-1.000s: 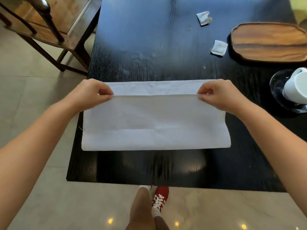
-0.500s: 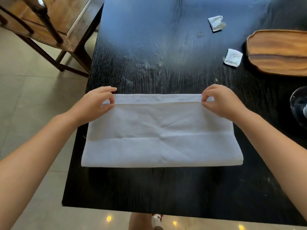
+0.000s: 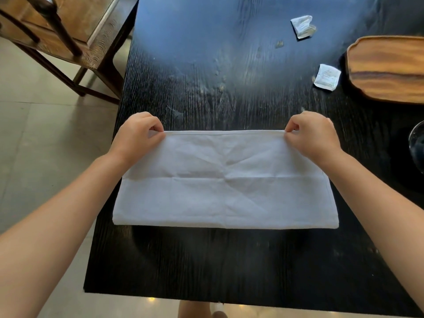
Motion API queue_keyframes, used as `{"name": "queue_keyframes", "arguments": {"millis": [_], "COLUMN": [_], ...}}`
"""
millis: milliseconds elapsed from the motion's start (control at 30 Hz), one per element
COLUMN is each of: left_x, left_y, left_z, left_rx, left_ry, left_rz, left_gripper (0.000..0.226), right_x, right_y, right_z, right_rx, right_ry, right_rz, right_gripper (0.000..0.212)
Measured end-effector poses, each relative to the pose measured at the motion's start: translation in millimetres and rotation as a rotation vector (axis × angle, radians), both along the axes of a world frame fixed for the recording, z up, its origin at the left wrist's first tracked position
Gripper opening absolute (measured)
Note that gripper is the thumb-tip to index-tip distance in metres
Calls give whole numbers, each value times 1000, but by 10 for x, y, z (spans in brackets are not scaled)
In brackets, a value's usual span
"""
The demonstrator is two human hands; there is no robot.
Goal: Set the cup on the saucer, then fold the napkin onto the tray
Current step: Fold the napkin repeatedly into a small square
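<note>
A white cloth napkin [image 3: 224, 180] lies folded in half on the black table [image 3: 206, 260], its fold toward me and its free edges on the far side. My left hand [image 3: 137, 136] pinches the far left corner. My right hand [image 3: 312, 134] pinches the far right corner. The wooden tray [image 3: 390, 67] sits at the right edge, beyond my right hand. Only a sliver of the glass saucer [image 3: 416, 145] shows at the right border; the cup is out of view.
Two small crumpled paper packets [image 3: 302, 26] [image 3: 327, 76] lie on the table left of the tray. A wooden chair [image 3: 68, 31] stands on the tiled floor at the far left. The table's near edge runs just in front of me.
Both hands carried the napkin's upper layer farther away until its edge met the far edge. The view shifted left, so the cup and most of the saucer left the frame.
</note>
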State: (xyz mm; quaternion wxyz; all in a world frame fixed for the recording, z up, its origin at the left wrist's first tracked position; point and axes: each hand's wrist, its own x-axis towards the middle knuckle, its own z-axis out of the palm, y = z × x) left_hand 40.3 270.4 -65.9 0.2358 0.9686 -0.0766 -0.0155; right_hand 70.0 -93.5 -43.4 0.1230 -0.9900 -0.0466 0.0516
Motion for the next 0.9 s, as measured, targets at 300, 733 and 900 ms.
{"name": "queue_keyframes", "arguments": {"millis": [300, 733, 900], "left_x": [-218, -1183, -1259], "left_y": [-270, -1920, -2043], "left_z": [39, -145, -340], "left_rx": [-41, 109, 221], "left_ry": [43, -81, -22], "left_rz": [-111, -119, -231], "left_gripper": [3, 53, 51], "right_x": [-264, -1375, -1528], "right_y": [-284, 53, 202], "right_z": [235, -178, -454], "right_rx": [-136, -40, -129], "right_ry": [223, -51, 19], "right_rz": [-14, -20, -2], "right_gripper": [16, 53, 55]}}
